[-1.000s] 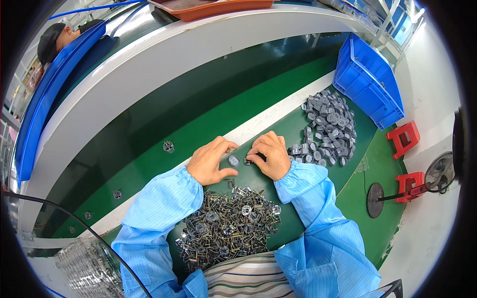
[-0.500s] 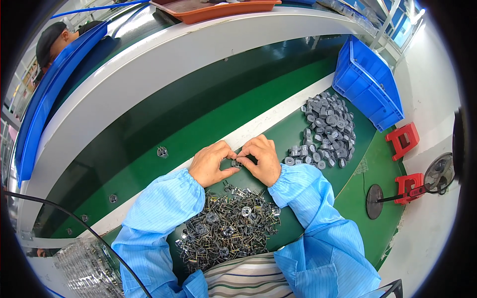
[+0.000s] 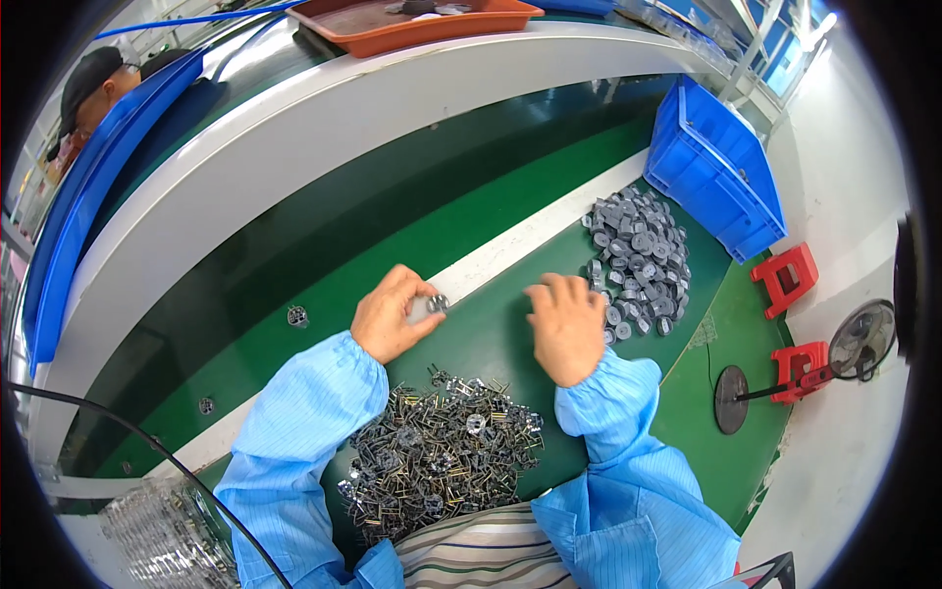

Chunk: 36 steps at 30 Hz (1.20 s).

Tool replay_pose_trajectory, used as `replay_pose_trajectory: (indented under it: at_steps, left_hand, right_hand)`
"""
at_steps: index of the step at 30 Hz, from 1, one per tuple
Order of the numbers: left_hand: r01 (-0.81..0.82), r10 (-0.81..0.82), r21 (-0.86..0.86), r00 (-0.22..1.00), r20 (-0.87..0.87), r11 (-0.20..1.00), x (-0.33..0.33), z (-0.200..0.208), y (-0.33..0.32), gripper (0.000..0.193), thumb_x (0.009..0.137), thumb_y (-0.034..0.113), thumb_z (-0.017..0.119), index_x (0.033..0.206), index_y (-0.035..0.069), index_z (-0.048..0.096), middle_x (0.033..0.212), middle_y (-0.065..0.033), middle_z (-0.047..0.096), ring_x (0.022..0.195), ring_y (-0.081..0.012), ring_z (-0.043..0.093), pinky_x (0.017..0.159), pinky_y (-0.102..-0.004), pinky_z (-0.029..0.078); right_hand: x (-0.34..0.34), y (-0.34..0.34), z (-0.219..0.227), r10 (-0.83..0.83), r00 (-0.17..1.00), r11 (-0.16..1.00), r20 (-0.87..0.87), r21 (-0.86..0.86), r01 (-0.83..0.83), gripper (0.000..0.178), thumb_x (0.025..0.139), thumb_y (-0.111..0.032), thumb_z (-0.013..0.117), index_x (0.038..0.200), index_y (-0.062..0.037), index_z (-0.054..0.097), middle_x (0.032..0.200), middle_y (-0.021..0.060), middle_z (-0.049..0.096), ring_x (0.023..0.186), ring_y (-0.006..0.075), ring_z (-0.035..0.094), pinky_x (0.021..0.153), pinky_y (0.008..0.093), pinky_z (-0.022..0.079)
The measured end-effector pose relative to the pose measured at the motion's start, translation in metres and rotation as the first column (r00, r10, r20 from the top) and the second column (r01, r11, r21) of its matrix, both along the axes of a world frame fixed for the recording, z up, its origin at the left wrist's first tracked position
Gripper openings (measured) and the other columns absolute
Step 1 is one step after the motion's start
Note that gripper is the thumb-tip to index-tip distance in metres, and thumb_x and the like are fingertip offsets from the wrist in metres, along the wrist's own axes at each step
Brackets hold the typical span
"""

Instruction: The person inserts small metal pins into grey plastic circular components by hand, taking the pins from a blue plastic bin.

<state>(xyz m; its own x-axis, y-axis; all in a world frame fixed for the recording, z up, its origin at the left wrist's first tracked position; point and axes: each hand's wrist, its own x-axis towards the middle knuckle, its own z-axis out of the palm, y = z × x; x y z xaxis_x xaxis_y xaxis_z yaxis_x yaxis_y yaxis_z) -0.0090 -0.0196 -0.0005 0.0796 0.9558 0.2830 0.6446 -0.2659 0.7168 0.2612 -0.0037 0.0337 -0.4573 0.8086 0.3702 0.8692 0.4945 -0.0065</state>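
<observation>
My left hand (image 3: 389,316) pinches a small round part with metal pieces (image 3: 438,304) between thumb and fingertips, over the white strip. My right hand (image 3: 569,329) is apart from it, back upward, its fingers spread and slightly smeared by motion. Nothing shows in those fingers. Just right of them lies a heap of grey round plastic pieces (image 3: 643,257), some ring-like. Closer to my body, between my forearms, spreads a pile of small dark parts with brass-coloured metal pins (image 3: 442,456).
A blue crate (image 3: 716,167) stands behind the grey heap. Left of my hands, the green belt (image 3: 392,226) carries a few small parts (image 3: 297,316). An orange tray (image 3: 422,34) and a long blue tray (image 3: 108,196) sit beyond; a person is far left. A black cable (image 3: 118,417) crosses lower left.
My hands were together on the small part. The right hand has let go and moved right towards the grey heap; the left has drawn slightly left and up with the part.
</observation>
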Motion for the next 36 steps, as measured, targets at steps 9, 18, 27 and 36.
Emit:
replay_pose_trajectory:
  at_steps: [9, 18, 27, 36]
  left_hand:
    - [-0.274, 0.339, 0.263, 0.908, -0.247, 0.925, -0.027, -0.014, 0.015, 0.052, 0.079, 0.024, 0.086, 0.122, 0.011, 0.060, 0.119, -0.0123, 0.056, 0.117, -0.0320, 0.052, 0.095, -0.0467, 0.038]
    - [0.224, -0.221, 0.058, 0.974, -0.054, 0.973, 0.012, -0.009, -0.007, 0.044, 0.080, 0.031, 0.087, 0.114, 0.012, 0.065, 0.107, -0.0047, 0.064, 0.107, -0.0273, 0.059, 0.092, -0.0412, 0.042]
    - [0.226, -0.226, 0.057, 0.974, -0.009, 0.972, 0.007, -0.015, -0.002, 0.017, 0.090, 0.018, 0.076, 0.105, 0.011, 0.070, 0.105, -0.0024, 0.066, 0.102, -0.0250, 0.060, 0.089, -0.0393, 0.043]
    - [0.223, -0.186, 0.171, 0.961, -0.206, 0.960, 0.010, -0.004, -0.005, 0.019, 0.084, 0.013, 0.079, 0.099, 0.011, 0.067, 0.113, -0.0010, 0.066, 0.106, -0.0255, 0.061, 0.086, -0.0406, 0.044]
  right_hand:
    - [0.005, 0.014, -0.005, -0.004, 1.000, 0.987, -0.021, -0.158, 0.001, 0.040, 0.082, -0.002, 0.072, 0.120, -0.0119, 0.063, 0.114, 0.0133, 0.059, 0.114, 0.0380, 0.054, 0.080, 0.0452, 0.057]
    - [-0.042, 0.004, -0.030, 0.361, 0.749, 0.835, -0.556, -0.165, -0.525, 0.041, 0.076, 0.000, 0.080, 0.113, -0.0066, 0.064, 0.110, 0.0119, 0.064, 0.104, 0.0338, 0.062, 0.085, 0.0431, 0.054]
    - [-0.039, 0.014, -0.032, 0.442, 0.678, 0.839, -0.587, 0.004, -0.544, 0.021, 0.071, -0.005, 0.083, 0.082, -0.0040, 0.065, 0.101, 0.0098, 0.061, 0.100, 0.0321, 0.061, 0.080, 0.0415, 0.053]
    - [-0.022, 0.020, -0.015, 0.353, 0.856, 0.933, -0.378, 0.070, -0.354, 0.018, 0.069, -0.011, 0.083, 0.084, -0.0118, 0.072, 0.097, 0.0031, 0.061, 0.101, 0.0287, 0.057, 0.084, 0.0436, 0.042]
